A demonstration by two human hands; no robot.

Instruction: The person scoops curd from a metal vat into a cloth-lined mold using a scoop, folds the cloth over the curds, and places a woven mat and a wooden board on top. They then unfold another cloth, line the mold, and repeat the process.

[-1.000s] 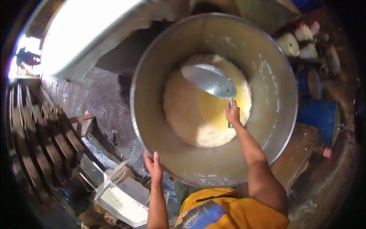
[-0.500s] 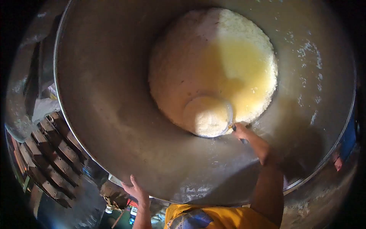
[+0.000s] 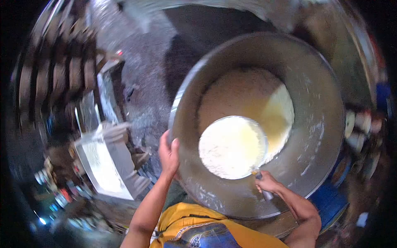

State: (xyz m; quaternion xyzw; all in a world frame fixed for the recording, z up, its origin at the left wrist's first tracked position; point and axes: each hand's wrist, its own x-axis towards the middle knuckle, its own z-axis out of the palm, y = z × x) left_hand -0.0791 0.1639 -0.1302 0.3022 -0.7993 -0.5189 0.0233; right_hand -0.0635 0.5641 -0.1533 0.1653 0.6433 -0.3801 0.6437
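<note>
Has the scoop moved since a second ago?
Yes: judged against the metal vat, the scoop has moved toward the near side, closer to the wearer.

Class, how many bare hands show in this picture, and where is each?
2. The left hand is at the left rim of the large round grey metal vat; the right hand grips the round silvery metal scoop. No others show.

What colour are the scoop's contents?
The contents look white, tinged pale yellow; head view shows it best.
</note>
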